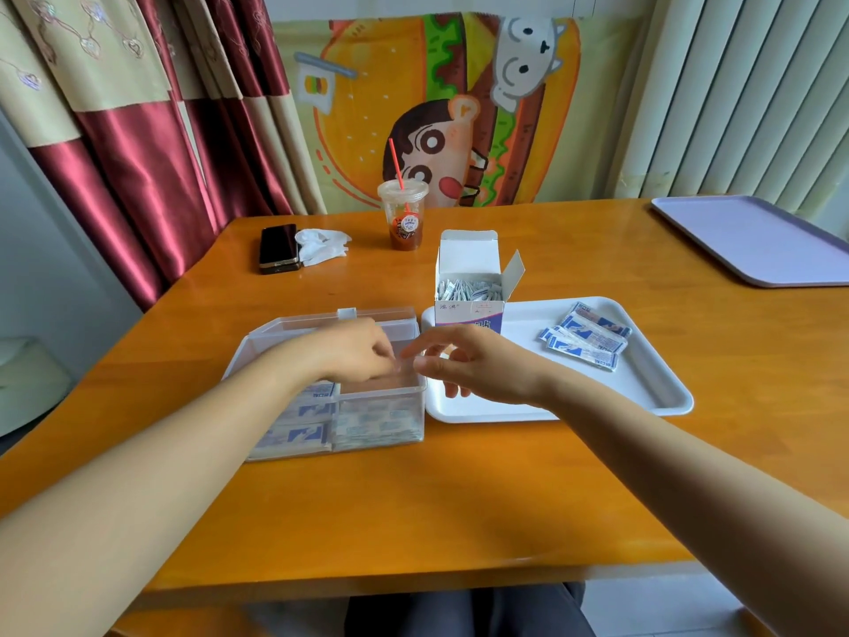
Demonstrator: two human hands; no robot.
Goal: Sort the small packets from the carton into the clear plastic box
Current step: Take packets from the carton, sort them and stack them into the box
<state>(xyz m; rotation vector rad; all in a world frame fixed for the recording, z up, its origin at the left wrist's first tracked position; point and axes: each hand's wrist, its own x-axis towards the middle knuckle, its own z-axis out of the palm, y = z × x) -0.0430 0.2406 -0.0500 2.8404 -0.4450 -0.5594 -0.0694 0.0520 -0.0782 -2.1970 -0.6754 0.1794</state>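
Observation:
The clear plastic box (376,420) stands in front of me with its lid tipped up behind it. Through its front wall I see blue-and-white packets (303,434) on the left and smaller pale packets (381,425) on the right. My left hand (349,351) hangs over the box with its fingers curled down inside; what its fingertips hold is hidden. My right hand (473,365) hovers at the box's right rim, fingers spread and relaxed, holding nothing. The open white carton (468,310) behind it is full of small packets (466,289).
The carton stands on a white tray (643,388), which also carries a few larger blue-and-white packets (585,335). Farther back on the wooden table are a drink cup with a red straw (404,213), a dark phone (278,248), crumpled tissue (321,246) and a lilac tray (753,241).

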